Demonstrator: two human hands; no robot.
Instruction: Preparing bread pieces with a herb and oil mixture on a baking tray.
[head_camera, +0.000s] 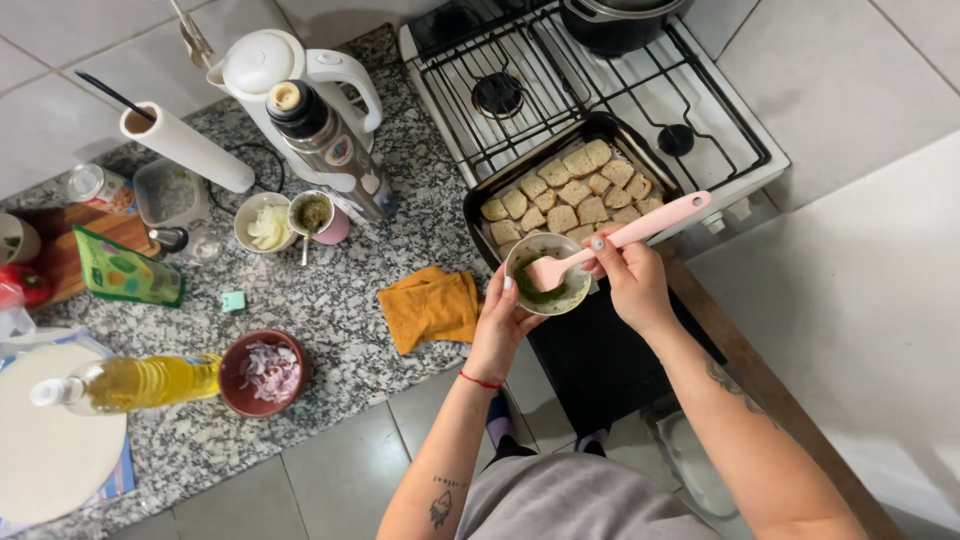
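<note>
My left hand (502, 322) cups a small white bowl (548, 250) of green sauce from below, held over the front edge of a dark baking tray (478, 196). Several pale bread slices (570, 190) lie in rows in that tray, which rests on the white gas stove (600, 90). My right hand (632, 280) grips a pink silicone brush (640, 230) by its handle, and the bristle end dips into the bowl's sauce.
On the granite counter (330, 290) lie an orange cloth (432, 305), a bowl of chopped red onion (264, 372), an oil bottle (140, 382), a white kettle (290, 90), a paper towel roll (190, 148) and small cups. A dark pot (615, 20) sits on the back burner.
</note>
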